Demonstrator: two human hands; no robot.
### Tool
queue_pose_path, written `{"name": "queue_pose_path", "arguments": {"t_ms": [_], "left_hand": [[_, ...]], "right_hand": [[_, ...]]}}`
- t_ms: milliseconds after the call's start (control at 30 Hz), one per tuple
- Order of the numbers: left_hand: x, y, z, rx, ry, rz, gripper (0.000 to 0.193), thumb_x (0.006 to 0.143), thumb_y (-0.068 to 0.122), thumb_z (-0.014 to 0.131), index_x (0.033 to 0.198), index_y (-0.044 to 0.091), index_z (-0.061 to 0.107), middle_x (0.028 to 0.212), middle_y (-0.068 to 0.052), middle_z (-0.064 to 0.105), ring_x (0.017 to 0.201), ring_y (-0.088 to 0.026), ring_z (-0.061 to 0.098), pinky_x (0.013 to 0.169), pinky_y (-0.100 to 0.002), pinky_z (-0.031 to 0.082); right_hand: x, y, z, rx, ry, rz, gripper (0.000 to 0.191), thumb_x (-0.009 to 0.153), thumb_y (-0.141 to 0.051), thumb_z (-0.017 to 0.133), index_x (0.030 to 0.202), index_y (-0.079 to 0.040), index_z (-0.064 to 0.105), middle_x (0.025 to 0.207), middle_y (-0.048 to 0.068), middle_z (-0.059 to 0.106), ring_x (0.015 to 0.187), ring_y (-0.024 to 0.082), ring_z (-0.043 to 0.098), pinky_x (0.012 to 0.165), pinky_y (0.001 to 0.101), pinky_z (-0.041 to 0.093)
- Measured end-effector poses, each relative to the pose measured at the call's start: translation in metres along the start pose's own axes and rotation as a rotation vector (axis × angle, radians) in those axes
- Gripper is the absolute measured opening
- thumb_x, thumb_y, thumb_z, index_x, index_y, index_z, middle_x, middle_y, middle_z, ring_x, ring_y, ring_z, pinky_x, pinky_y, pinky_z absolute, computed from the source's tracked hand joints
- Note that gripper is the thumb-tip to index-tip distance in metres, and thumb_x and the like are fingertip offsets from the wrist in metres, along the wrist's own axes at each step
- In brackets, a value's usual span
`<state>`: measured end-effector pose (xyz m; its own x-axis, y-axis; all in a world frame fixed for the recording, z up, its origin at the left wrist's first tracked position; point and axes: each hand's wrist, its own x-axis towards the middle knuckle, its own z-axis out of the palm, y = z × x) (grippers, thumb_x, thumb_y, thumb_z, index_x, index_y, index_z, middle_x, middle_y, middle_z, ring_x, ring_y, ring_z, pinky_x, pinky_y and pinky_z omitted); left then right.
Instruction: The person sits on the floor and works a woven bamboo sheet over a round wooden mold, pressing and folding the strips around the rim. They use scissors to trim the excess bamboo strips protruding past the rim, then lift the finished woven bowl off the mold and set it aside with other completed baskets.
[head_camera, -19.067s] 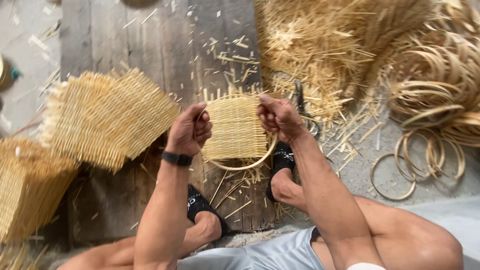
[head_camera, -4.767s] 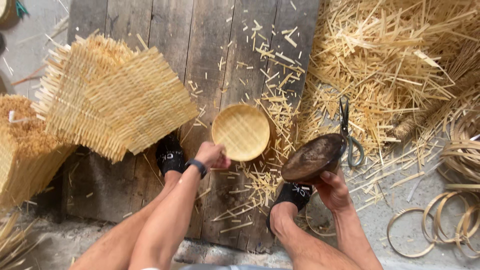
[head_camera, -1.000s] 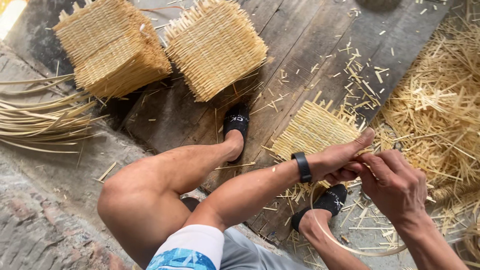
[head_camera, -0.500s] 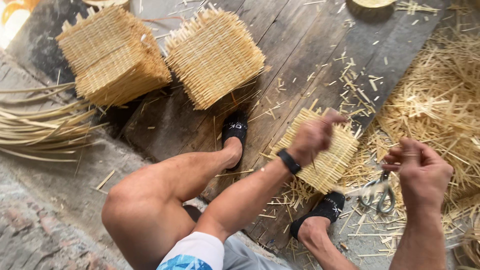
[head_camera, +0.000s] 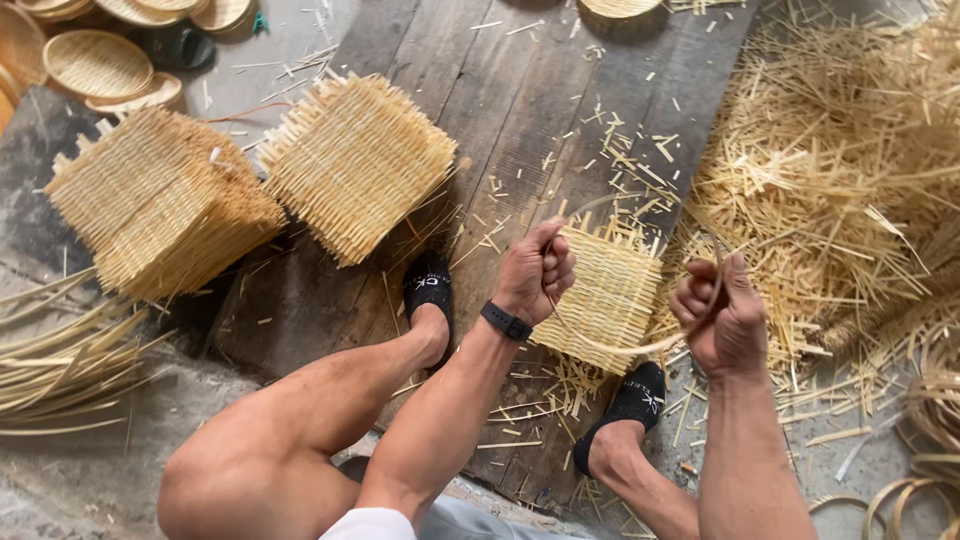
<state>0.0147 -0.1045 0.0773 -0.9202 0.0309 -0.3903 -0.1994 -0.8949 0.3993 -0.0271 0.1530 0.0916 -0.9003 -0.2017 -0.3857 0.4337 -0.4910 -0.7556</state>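
step: you are bending a thin strip (head_camera: 610, 348) into a bow between your two hands, just in front of the woven mat (head_camera: 600, 295); to my eye this is the shaping stage, with the strip not yet joined to the mat.
left hand: your left hand (head_camera: 535, 272) is clenching around one end of the strip, thumb pressing on top, just beside the mat's near edge.
right hand: your right hand (head_camera: 722, 312) is gripping the other end in a closed fist, held apart from the mat, over the scraps (head_camera: 830, 200).
strip: it is sagging in a curve between your fists, crossing the mat's lower corner.
mat: it is lying on the planks (head_camera: 520, 110), between your feet.
next move: you are probably needing to draw the ends together evenly, keeping the curve smooth so the strip is not kinking or splitting.
nearby: two stacks (head_camera: 260, 190) of mats are sitting to your left, well apart from your hands.
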Motion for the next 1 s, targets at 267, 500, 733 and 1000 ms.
{"name": "queue_pose_path", "arguments": {"t_ms": [267,500,733,1000], "left_hand": [[0.005,0.010,0.002,0.412,-0.084,-0.190,0.033,0.097,0.028,0.067,0.072,0.007,0.066,0.047,0.009,0.042,0.036,-0.002,0.030,0.033,-0.020,0.026],[0.017,-0.005,-0.019,0.323,0.043,-0.165,0.032,0.098,0.027,0.069,0.075,0.006,0.066,0.051,0.006,0.046,0.040,-0.004,0.035,0.036,-0.021,0.028],[0.051,-0.039,-0.082,0.574,0.327,0.156,0.014,0.082,0.018,0.075,0.092,0.010,0.070,0.064,0.002,0.063,0.049,-0.007,0.053,0.042,-0.024,0.042],[0.080,-0.077,-0.154,1.583,0.465,0.316,0.021,0.075,0.008,0.086,0.096,0.008,0.082,0.077,-0.010,0.074,0.068,-0.019,0.069,0.067,-0.033,0.056]], "right_hand": [[0.007,0.012,-0.030,-0.012,-0.188,0.088,0.043,0.110,-0.034,0.062,0.076,-0.008,0.062,0.058,-0.004,0.035,0.049,0.008,0.032,0.042,0.0242,0.029],[0.013,0.007,-0.037,-0.154,-0.171,0.148,0.040,0.105,-0.033,0.060,0.095,0.004,0.072,0.056,-0.002,0.045,0.048,0.008,0.039,0.043,0.0225,0.037],[0.024,0.052,-0.055,-0.802,0.253,0.094,0.028,0.088,-0.009,0.074,0.114,0.000,0.071,0.085,0.006,0.075,0.068,0.014,0.069,0.061,0.0271,0.057],[0.050,0.136,-0.100,-1.170,0.455,-0.019,0.020,0.085,-0.012,0.081,0.105,-0.010,0.080,0.086,0.005,0.077,0.073,0.014,0.072,0.068,0.0286,0.059]]}}
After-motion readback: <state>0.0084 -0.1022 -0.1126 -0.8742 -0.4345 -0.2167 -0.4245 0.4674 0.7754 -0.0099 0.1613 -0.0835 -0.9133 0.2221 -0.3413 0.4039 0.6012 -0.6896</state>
